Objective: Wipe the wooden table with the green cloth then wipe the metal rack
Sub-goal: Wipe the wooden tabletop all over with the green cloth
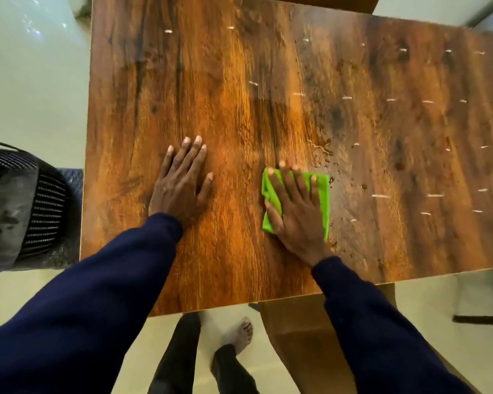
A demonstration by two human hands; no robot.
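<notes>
The right hand (296, 214) presses flat on the green cloth (322, 194) mid-surface (239, 81), the left hand (180, 186) rests open and empty, droplets (333, 166) and white specks (382, 196) remain rightward, and the metal rack is out of view, seemingly not yet wiped.

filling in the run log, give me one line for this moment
step: wiping wooden table | right hand flat on green cloth | left hand flat on bare wood | droplets right of cloth

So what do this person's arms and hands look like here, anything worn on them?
Both arms are covered by long dark navy sleeves ending at the wrists, plain with no visible markings. The left hand and right hand are bare: no gloves, and no watch showing.
</notes>
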